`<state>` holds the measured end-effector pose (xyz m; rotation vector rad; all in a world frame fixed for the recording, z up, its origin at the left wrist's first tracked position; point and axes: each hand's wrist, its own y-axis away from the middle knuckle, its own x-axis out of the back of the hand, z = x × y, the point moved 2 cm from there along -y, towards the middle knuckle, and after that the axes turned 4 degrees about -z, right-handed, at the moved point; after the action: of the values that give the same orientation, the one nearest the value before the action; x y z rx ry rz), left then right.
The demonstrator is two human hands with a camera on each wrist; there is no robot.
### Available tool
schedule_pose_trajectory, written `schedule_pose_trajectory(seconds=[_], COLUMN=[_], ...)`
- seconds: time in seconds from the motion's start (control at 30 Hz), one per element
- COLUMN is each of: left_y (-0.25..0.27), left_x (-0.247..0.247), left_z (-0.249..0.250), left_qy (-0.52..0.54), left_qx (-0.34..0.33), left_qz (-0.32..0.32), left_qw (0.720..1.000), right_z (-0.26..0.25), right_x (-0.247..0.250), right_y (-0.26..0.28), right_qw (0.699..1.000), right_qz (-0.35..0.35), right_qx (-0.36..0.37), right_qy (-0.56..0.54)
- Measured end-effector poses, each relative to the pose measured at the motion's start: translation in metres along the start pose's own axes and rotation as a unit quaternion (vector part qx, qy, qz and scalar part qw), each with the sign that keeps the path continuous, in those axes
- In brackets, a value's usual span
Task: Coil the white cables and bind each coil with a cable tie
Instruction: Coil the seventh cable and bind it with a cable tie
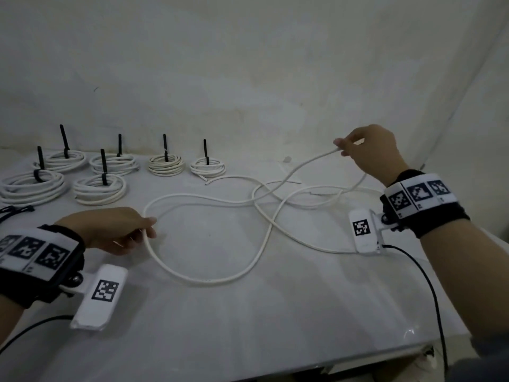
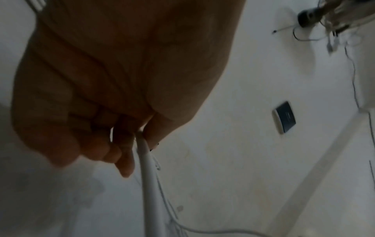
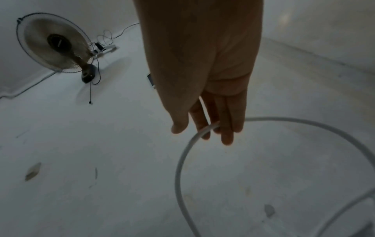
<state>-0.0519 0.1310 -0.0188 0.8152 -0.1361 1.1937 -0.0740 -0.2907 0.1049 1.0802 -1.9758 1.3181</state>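
Observation:
A long loose white cable (image 1: 214,279) lies in wide crossing loops over the middle of the white table (image 1: 248,326). My left hand (image 1: 143,230) grips it low at the left side of the big near loop; the left wrist view shows curled fingers (image 2: 121,154) pinching the cable (image 2: 146,168). My right hand (image 1: 349,147) is raised at the back right and pinches a stretch of the same cable, which slopes down from it to the table. In the right wrist view the cable (image 3: 180,168) passes between the fingers (image 3: 227,136) and curves away below.
Several coiled white cables (image 1: 99,188), each bound with an upright black tie (image 1: 104,166), sit at the back left. Spare black ties (image 1: 13,210) lie at the left edge. A fan (image 3: 52,43) stands beyond the table. The table's front edge (image 1: 330,362) is close.

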Motion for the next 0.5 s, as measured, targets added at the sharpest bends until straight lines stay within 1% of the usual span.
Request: schedule_pose_trajectory(seconds=[0.07, 0.1, 0.17, 0.23, 0.3, 0.33, 0.37, 0.4, 0.43, 0.5], left_y=[-0.002, -0.003, -0.007, -0.01, -0.014, -0.014, -0.013, -0.01, -0.006, 0.004], left_x=[-0.005, -0.006, -0.007, -0.005, -0.003, -0.002, -0.003, -0.005, -0.011, -0.026], left_z=[0.001, 0.001, 0.001, 0.003, 0.005, 0.007, 0.011, 0.016, 0.022, 0.039], left_qy=[-0.011, -0.01, -0.006, 0.014, 0.026, -0.002, -0.066, -0.144, -0.2, -0.228], left_qx=[0.006, 0.004, -0.017, -0.042, -0.055, -0.062, -0.073, -0.089, -0.114, -0.182], left_qz=[-0.007, -0.004, 0.021, 0.069, 0.11, 0.114, 0.115, 0.11, 0.094, 0.033], left_qw=[1.0, 1.0, 1.0, 0.997, 0.992, 0.992, 0.988, 0.979, 0.969, 0.956], right_z=[0.003, 0.003, 0.005, 0.004, 0.006, 0.009, 0.01, 0.011, 0.011, 0.009], right_x=[0.0, 0.0, 0.001, 0.002, 0.002, 0.001, 0.0, 0.0, -0.001, 0.001], right_y=[0.001, 0.004, 0.009, 0.014, 0.016, 0.016, 0.015, 0.016, 0.017, 0.02], right_qw=[0.997, 0.994, 0.987, 0.987, 0.995, 0.998, 1.0, 0.999, 0.997, 0.993], right_qz=[0.063, 0.073, 0.069, 0.04, 0.009, 0.0, -0.003, -0.003, -0.003, 0.008], right_qx=[-0.029, -0.045, -0.059, -0.052, -0.04, -0.028, -0.01, 0.01, 0.03, 0.067], right_qy=[-0.044, -0.073, -0.131, -0.144, -0.093, -0.051, -0.006, 0.034, 0.065, 0.1])
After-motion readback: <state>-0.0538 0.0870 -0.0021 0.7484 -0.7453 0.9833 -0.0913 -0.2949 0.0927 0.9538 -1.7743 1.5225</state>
